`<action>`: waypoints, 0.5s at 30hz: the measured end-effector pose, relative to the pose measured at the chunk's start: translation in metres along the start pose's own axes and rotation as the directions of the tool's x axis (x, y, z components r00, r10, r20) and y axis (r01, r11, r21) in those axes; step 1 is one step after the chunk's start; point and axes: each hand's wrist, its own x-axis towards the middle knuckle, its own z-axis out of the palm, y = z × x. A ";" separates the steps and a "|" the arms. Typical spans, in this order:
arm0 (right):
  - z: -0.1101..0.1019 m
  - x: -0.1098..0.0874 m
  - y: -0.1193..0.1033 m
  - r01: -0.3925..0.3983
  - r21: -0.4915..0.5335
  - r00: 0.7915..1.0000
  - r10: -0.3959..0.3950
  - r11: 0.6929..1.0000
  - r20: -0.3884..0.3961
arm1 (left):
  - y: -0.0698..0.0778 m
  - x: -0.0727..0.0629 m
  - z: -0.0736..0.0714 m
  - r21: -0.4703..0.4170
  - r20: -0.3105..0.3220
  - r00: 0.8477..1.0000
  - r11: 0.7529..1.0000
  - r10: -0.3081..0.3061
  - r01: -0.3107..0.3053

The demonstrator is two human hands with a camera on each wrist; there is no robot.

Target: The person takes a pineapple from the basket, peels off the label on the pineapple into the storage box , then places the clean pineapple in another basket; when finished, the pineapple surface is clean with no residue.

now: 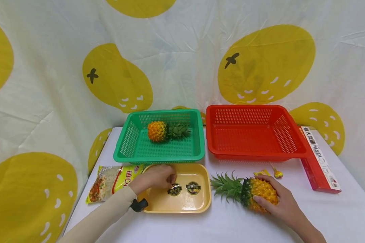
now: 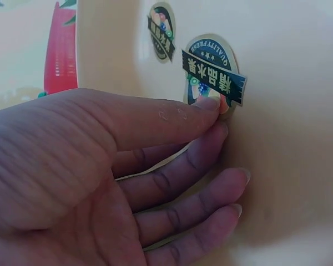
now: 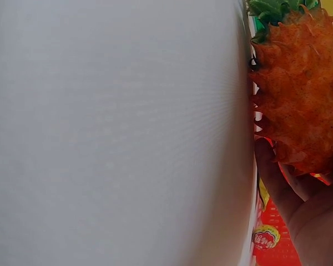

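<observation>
My left hand (image 1: pixel 159 177) is inside the cream plastic tray (image 1: pixel 185 205). Its thumb and index finger pinch the edge of an oval fruit sticker (image 2: pixel 213 66), which lies against the tray's bottom; the fingertips cover part of it. A second oval sticker (image 1: pixel 193 188) lies to its right. On the white table, my right hand (image 1: pixel 281 202) grips a pineapple (image 1: pixel 263 190) around its body, thumb on the near side, leafy crown pointing left towards the tray. The right wrist view shows the pineapple's spiky orange skin (image 3: pixel 305 88) against the fingers.
Behind the tray stands a green basket (image 1: pixel 161 156) with another pineapple (image 1: pixel 157 131) lying in it. A red basket (image 1: pixel 240 138) is to its right. A pasta box (image 1: pixel 320 162), a lollipop (image 1: pixel 278 174) and a small yellow packet (image 1: pixel 261 172) lie at right, a food bag (image 1: pixel 109 182) at left.
</observation>
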 end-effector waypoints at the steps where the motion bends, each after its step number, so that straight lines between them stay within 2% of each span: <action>1: 0.000 0.000 0.000 -0.001 0.000 1.000 0.001 1.000 0.001 | 0.001 0.000 0.000 0.007 0.001 1.000 1.000 -0.008 0.008; 7: 0.000 0.001 0.000 -0.010 0.008 1.000 0.010 1.000 0.010 | 0.003 -0.001 0.000 0.046 -0.023 0.999 0.998 -0.033 0.035; 15: 0.000 0.000 0.001 -0.007 0.008 1.000 0.007 1.000 0.005 | 0.005 0.000 0.000 0.051 -0.019 1.000 0.999 -0.013 0.014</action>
